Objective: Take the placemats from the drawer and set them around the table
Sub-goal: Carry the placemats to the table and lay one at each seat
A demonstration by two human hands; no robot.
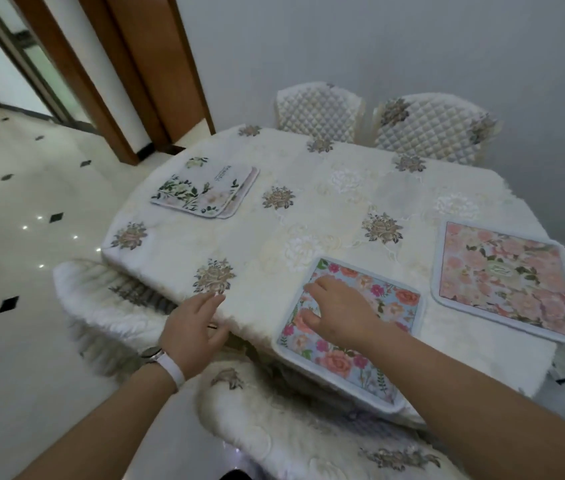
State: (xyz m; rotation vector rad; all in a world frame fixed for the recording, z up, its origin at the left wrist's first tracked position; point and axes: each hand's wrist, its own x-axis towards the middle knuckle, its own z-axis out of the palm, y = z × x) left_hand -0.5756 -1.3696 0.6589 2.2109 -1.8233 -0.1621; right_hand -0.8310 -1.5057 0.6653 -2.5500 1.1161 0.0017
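A blue floral placemat (378, 362) lies at the near edge of the table (274, 216), which has a cream embroidered cloth. My right hand (336, 310) rests flat on this mat, fingers spread. My left hand (194, 323) is open at the table's near edge, left of the mat, touching the cloth. A pink floral placemat (506, 278) lies flat at the right side. At the far left lies a small stack of white placemats with green leaves (205, 188).
Two quilted chair backs (319, 112) (430, 129) stand behind the table against the grey wall. Fluffy covered chairs (108, 299) (295, 431) sit at the near side. A glossy tiled floor (14, 237) and wooden door frames (108, 81) are to the left.
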